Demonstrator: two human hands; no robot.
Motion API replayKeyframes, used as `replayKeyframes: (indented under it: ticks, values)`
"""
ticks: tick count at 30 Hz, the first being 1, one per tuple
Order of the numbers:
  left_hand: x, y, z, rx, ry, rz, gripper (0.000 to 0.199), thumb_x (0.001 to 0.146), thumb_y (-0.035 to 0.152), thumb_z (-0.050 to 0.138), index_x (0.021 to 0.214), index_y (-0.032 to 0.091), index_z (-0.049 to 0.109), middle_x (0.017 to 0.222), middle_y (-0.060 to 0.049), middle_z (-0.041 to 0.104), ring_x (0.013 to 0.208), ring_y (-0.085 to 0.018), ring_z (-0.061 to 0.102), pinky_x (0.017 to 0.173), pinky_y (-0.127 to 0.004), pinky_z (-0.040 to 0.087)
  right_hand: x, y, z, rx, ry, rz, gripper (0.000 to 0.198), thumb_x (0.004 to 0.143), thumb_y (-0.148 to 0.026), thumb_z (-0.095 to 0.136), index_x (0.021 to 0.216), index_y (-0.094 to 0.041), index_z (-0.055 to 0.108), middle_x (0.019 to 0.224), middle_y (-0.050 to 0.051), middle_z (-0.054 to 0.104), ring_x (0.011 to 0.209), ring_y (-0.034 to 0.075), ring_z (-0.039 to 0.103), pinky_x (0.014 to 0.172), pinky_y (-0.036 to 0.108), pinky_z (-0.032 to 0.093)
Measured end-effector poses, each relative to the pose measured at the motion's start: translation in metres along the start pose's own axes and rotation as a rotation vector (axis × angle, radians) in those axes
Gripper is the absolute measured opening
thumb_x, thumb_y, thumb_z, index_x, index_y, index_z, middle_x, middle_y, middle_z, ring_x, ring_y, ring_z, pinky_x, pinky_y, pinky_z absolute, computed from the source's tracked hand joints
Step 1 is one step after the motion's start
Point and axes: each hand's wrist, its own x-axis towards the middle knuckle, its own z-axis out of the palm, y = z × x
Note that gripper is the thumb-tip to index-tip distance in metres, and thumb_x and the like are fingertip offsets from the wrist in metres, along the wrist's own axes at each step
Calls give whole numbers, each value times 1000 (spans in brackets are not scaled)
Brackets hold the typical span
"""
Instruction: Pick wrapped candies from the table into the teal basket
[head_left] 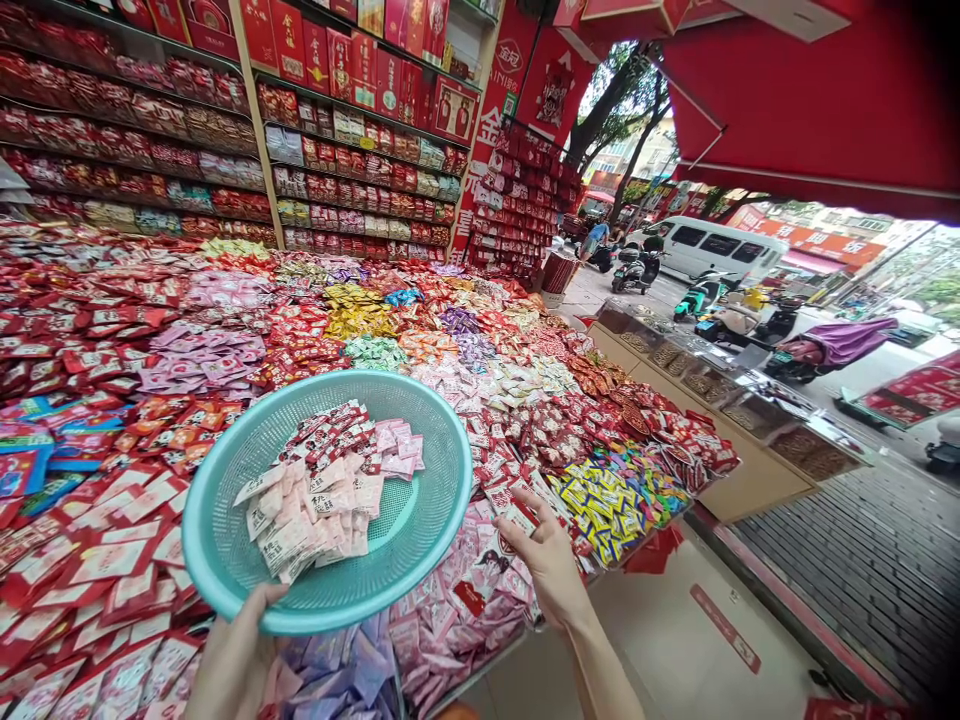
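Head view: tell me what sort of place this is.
Most likely an open-fronted sweet shop on a street: a big counter heaped with wrapped sweets, shelves of red boxes behind, and a basket for picking your own.

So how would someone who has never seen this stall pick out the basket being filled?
Start at the wide sweets counter heaped with wrapped candies below the red shelves. Near its front edge the left hand holds a round teal plastic mesh basket by its rim. It is the only container above the piles, holding pink and white packets.
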Motion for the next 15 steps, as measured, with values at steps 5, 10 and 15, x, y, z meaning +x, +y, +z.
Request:
replayKeyframes:
  ticks: [5,10,15]
  values:
    - [1,0,0,-7,1,9,30,48,20,77,69,18,54,73,1,53,63,-14,47,47,-24,47,-3,-9,6,-29,-49,6,62,63,-37,85,117,-16,62,47,-13,31,47,7,34,51,20,34]
    - [-1,2,-1,-24,3,-13,36,45,20,78,72,18,55,76,0,56,65,-15,49,47,-24,48,-4,-16,10,335,-69,217,66,63,-27,85,122,-20,58,74,-3,67,68,11,61,67,21,50]
    - [0,2,-2,-33,-6,-27,33,46,21,78,69,18,55,68,1,50,61,-13,45,45,-24,46,3,-9,8,631,-89,417,69,65,-1,76,127,-20,54,99,2,73,87,12,70,81,20,56]
